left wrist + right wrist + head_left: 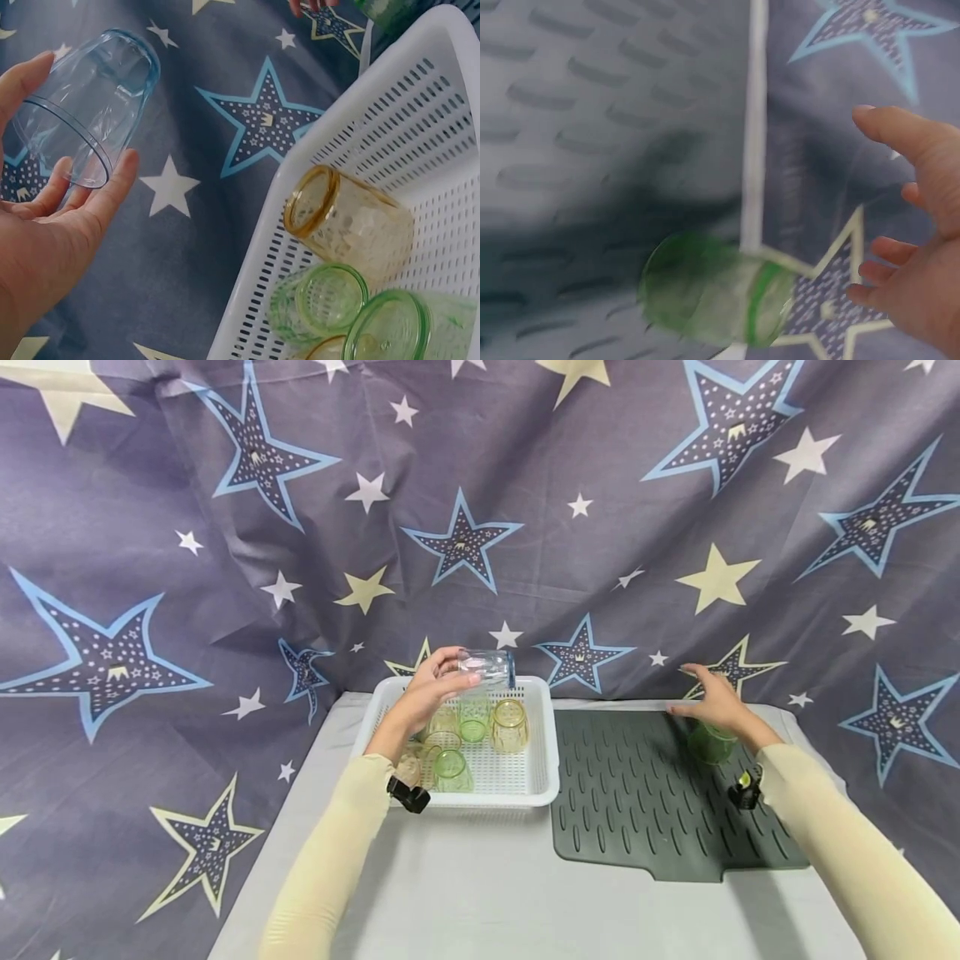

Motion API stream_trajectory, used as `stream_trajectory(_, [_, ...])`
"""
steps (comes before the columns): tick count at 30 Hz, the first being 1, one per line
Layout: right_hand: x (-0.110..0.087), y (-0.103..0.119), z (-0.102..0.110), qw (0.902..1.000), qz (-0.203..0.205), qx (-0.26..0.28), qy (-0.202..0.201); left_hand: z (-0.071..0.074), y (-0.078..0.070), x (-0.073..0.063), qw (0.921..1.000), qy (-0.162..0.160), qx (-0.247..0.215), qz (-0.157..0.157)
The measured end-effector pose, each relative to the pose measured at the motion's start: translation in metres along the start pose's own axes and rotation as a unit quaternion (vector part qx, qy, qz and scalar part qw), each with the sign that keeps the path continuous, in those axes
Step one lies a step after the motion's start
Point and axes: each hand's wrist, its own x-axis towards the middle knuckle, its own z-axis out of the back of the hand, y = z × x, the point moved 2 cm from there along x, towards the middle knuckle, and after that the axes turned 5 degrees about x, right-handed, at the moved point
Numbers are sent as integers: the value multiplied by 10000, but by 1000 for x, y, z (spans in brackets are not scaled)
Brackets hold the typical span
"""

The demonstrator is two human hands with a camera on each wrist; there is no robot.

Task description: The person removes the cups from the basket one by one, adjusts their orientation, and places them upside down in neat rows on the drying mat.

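My left hand (435, 689) grips a clear bluish drinking glass (491, 669) above the back of the white basket, and the glass lies tilted on its side in the air. In the left wrist view the fingers and thumb curl round one end of that glass (90, 105). My right hand (716, 702) hovers over the far right of the dark mat, fingers spread and holding nothing. Just below it a green glass (711, 743) stands on the mat. The right wrist view shows this green glass (712, 292) apart from the fingers.
The white perforated basket (551, 777) holds several green and amber glasses, among them an amber one (510, 727) and a green one (452, 770). To its right lies the dark ridged drying mat (622, 793) on a pale table (480, 877). A star-patterned cloth (465, 452) hangs behind.
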Motion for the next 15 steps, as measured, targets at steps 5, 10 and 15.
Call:
stream_trajectory(5, [-2,33,4,9965,226,794,-162,-4,-4,1,9998,-16,-197,-85])
stream_trajectory(10, [-8,77,3,9876,563,1441,-255,-11,-11,2,9986,-23,-460,-267])
stream_trajectory(15, [-12,122,-2,9773,1076,1800,-293,-25,-19,5,9958,86,-803,-423])
